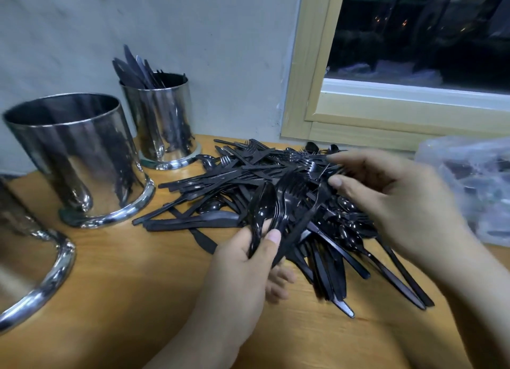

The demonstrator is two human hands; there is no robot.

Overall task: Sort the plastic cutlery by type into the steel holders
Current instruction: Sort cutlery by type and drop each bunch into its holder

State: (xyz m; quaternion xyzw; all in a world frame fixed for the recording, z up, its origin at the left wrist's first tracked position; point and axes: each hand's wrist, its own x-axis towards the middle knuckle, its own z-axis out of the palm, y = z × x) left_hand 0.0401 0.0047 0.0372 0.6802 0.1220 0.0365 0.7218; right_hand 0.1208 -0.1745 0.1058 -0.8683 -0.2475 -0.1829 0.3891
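Black plastic spoons and forks are pinched in the left hand, fanning toward one o'clock above the pile. The right hand is held at three o'clock, fingers loosely curled, seemingly gripping nothing.

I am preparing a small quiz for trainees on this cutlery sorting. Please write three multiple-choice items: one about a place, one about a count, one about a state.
1. Where do the sorted knives stand?
A. in the far steel holder by the wall
B. in the plastic bag
C. on the window sill

2. How many steel holders show, at least in part?
A. one
B. three
C. five

3. What is the left hand doing?
A. lying flat on the table
B. gripping spoons and forks
C. lifting a holder

Answers:
1 A: blades stick up out of the far steel holder.
2 B: the far one, the middle holder and the cut-off near holder.
3 B: the left hand curls round the spoons and forks.
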